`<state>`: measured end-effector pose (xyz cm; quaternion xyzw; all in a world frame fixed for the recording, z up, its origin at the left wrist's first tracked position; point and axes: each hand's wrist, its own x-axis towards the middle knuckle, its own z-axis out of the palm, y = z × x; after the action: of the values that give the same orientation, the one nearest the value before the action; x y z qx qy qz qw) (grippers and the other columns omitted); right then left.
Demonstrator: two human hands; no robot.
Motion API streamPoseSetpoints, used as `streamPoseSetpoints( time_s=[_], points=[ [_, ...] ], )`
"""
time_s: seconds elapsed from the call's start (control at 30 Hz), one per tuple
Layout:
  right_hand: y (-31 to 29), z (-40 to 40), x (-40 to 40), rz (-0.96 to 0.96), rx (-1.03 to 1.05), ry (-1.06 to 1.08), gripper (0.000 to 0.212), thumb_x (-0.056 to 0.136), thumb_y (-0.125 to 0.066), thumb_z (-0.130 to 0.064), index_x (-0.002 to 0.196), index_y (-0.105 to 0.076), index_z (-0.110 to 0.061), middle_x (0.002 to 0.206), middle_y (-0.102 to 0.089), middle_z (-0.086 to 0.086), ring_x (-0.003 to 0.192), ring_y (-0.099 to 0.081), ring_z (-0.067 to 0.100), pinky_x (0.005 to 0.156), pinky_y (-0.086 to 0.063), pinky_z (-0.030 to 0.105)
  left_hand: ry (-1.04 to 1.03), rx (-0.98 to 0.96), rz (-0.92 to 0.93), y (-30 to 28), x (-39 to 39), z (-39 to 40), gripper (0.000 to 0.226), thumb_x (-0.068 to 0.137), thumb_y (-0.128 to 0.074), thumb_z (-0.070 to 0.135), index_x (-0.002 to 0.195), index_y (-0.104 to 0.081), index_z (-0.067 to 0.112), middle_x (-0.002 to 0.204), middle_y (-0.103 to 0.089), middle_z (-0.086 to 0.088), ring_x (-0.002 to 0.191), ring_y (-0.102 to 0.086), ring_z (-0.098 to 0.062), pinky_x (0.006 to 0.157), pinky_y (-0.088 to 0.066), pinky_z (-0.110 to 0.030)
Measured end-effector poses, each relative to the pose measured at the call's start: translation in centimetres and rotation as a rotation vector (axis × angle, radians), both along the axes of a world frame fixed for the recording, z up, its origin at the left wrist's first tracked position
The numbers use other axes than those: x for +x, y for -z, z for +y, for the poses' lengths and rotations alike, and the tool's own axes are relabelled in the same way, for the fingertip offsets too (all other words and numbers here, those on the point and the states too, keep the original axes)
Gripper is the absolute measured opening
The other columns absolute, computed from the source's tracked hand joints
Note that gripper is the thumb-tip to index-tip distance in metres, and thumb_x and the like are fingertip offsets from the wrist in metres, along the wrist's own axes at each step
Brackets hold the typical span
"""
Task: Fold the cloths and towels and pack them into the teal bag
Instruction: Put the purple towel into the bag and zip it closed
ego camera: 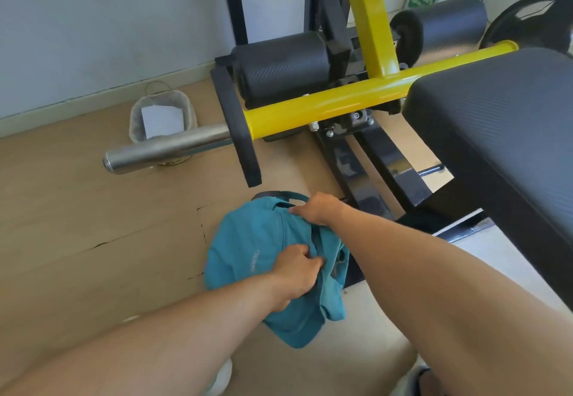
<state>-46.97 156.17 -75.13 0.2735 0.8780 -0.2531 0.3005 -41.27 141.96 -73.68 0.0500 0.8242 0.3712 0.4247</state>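
Observation:
The teal bag (248,246) lies on the wooden floor in front of me, soft and crumpled, with a dark strap at its far end. My left hand (294,274) grips the fabric near the middle of the bag, at its dark opening seam. My right hand (319,208) pinches the bag's far upper edge beside the strap. No cloths or towels show in view; the inside of the bag is hidden.
A yellow and black gym machine (366,94) stands just beyond the bag, its steel bar end (167,150) jutting left. A black padded bench (508,135) fills the right side. A small grey basket (162,116) with white paper sits near the wall.

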Motion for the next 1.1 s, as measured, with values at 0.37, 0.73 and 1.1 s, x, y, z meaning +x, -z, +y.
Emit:
streamPoseSetpoints(
  time_s=[0.37, 0.73, 1.1],
  points=[
    [-0.2, 1.4, -0.2, 0.370, -0.253, 0.414, 0.026, 0.077, -0.087, -0.022, 0.093, -0.066, -0.023, 0.099, -0.070, 0.001, 0.088, -0.069, 0.021, 0.077, -0.058, 0.033, 0.058, -0.001, 0.005, -0.3, -0.4, 0.5, 0.016, 0.096, -0.058, 0.025, 0.085, -0.058, 0.013, 0.080, -0.058, -0.002, 0.072, -0.053, -0.017, 0.065, -0.043, -0.029],
    [-6.5, 2.1, 2.1, 0.572, -0.367, 0.383, 0.011, 0.080, -0.084, -0.006, 0.085, -0.074, -0.005, 0.073, -0.073, 0.002, 0.064, -0.072, 0.009, 0.061, -0.058, 0.018, 0.227, -0.103, -0.224, -4.5, -3.7, 0.9, 0.039, 0.099, -0.055, 0.047, 0.101, -0.069, 0.011, 0.103, -0.074, -0.007, 0.102, -0.071, -0.024, 0.093, -0.053, -0.045],
    [-9.7, -0.4, 4.3, 0.554, -0.151, 0.021, 0.011, 0.079, -0.085, -0.016, 0.080, -0.074, -0.017, 0.070, -0.068, -0.011, 0.064, -0.061, 0.002, 0.055, -0.044, 0.013, -0.304, 0.061, -0.410, -3.8, -7.9, 1.0, 0.035, 0.094, -0.069, 0.039, 0.101, -0.068, 0.006, 0.098, -0.069, -0.010, 0.092, -0.068, -0.025, 0.086, -0.061, -0.044]
  ],
)
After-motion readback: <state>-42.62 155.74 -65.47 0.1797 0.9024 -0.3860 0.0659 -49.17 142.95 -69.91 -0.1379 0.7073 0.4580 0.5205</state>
